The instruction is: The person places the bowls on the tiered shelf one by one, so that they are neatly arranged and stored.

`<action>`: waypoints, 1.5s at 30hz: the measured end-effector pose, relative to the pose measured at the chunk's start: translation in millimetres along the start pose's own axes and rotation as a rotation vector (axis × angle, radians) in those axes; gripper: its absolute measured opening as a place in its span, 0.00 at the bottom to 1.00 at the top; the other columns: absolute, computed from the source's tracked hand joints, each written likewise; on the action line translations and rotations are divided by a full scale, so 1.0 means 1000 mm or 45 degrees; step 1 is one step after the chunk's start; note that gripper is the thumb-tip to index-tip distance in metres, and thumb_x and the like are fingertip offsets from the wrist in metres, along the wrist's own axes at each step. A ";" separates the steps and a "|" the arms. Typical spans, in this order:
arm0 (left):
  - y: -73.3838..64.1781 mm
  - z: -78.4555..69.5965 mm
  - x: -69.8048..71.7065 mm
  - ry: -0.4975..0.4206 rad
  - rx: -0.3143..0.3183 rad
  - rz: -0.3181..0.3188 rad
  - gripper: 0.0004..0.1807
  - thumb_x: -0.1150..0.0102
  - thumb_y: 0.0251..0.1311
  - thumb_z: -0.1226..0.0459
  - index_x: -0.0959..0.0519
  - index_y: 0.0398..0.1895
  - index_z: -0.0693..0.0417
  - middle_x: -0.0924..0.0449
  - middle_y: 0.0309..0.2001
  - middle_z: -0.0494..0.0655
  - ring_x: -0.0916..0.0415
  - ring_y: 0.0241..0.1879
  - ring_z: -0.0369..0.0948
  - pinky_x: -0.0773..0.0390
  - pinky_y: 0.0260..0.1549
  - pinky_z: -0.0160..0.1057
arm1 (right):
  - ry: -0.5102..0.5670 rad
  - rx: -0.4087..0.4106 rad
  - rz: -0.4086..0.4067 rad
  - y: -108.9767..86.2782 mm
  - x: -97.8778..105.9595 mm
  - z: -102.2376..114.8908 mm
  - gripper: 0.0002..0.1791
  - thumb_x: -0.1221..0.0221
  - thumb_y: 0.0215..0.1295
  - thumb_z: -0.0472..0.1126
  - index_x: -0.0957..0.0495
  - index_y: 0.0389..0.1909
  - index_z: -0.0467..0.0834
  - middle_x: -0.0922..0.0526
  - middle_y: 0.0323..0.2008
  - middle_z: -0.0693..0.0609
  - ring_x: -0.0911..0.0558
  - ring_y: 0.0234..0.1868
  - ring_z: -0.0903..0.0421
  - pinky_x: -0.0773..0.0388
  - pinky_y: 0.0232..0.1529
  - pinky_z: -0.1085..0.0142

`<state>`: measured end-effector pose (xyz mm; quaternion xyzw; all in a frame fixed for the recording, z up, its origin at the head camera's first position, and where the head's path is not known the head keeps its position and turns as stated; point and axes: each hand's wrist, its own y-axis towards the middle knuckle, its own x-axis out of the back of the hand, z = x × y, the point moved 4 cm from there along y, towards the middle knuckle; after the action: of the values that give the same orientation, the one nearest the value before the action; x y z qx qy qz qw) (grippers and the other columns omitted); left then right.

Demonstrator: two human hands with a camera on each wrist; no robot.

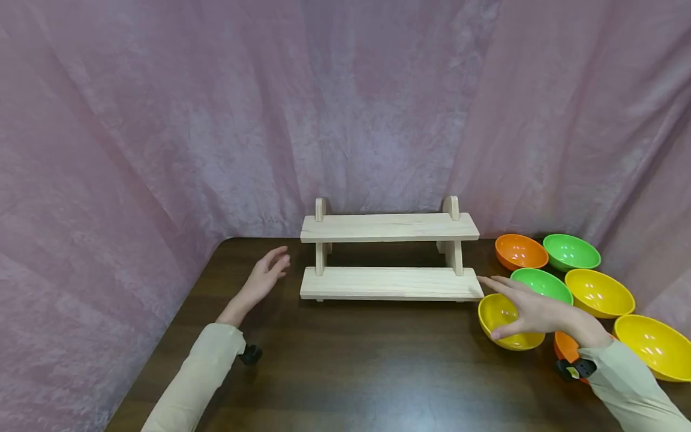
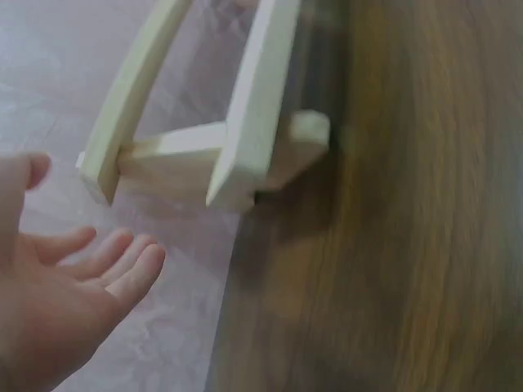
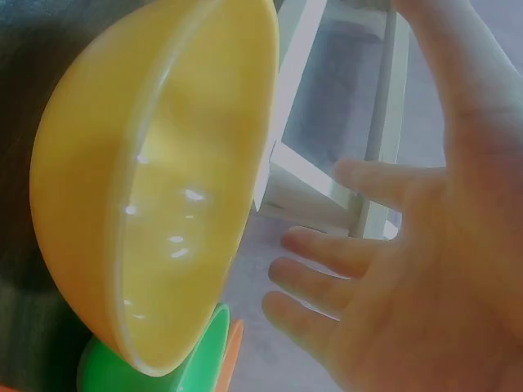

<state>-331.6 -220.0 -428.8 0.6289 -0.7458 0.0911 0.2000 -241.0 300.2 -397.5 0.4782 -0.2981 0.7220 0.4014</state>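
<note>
Hanging curtain [image 1: 378,108]: pink, velvety folds fill the space behind your desk.
Desk [image 1: 378,372]: dark brown wood grain, with bowls to your right.
Two-tier wooden rack [image 1: 388,284]: stands between your hands, long axis left to right, upper shelf set back.
Left hand [image 1: 263,277]: beyond the rack's left end, fingers loosely bent, holding nothing, well apart from your other hand.
Right hand [image 1: 540,309]: nearer the bowls, fingers stretched toward the rack, thumb spread; your right wrist view shows a gap to the bowl, so nothing is gripped.
Near yellow bowl [image 1: 495,309]: below your right hand, just beside the rack's lower right end, mouth up; only glossy reflections show inside.
Far yellow bowls [image 1: 653,348]: two, farther right, mouths up, bright highlights within.
Green bowls [image 1: 571,252]: two, one at the back, one behind your right hand.
Orange bowls [image 1: 521,252]: one at the back, another partly hidden under your right forearm.
</note>
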 end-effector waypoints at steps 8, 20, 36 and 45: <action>0.012 -0.007 -0.007 -0.334 0.148 -0.041 0.28 0.62 0.76 0.57 0.44 0.72 0.63 0.35 0.64 0.67 0.33 0.64 0.58 0.26 0.65 0.47 | 0.027 -0.011 0.037 0.000 0.000 -0.001 0.59 0.28 0.43 0.62 0.44 0.70 0.35 0.39 0.66 0.28 0.36 0.63 0.28 0.28 0.54 0.29; 0.023 -0.015 -0.023 -0.596 0.325 -0.154 0.27 0.61 0.76 0.59 0.43 0.71 0.66 0.31 0.59 0.61 0.25 0.56 0.47 0.21 0.60 0.37 | 0.065 -0.016 0.120 0.000 -0.009 -0.001 0.61 0.26 0.42 0.59 0.46 0.69 0.31 0.39 0.66 0.27 0.38 0.63 0.27 0.31 0.56 0.29; 0.044 -0.023 -0.028 -0.804 0.360 -0.241 0.24 0.59 0.75 0.61 0.37 0.65 0.70 0.24 0.46 0.54 0.19 0.49 0.44 0.18 0.56 0.37 | 0.069 -0.012 0.179 0.000 -0.016 -0.005 0.59 0.25 0.39 0.59 0.42 0.69 0.38 0.42 0.66 0.25 0.39 0.62 0.25 0.30 0.53 0.29; 0.055 -0.024 -0.033 -0.964 0.334 -0.381 0.23 0.55 0.72 0.67 0.36 0.64 0.75 0.22 0.35 0.47 0.20 0.34 0.34 0.16 0.50 0.31 | 0.077 -0.188 0.318 -0.001 -0.015 -0.010 0.65 0.20 0.31 0.50 0.47 0.73 0.46 0.50 0.68 0.24 0.46 0.64 0.23 0.36 0.53 0.23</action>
<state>-376.1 -169.9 -414.2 0.7393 -0.6492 -0.0819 -0.1586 -241.0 304.2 -415.1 0.3845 -0.3952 0.7566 0.3513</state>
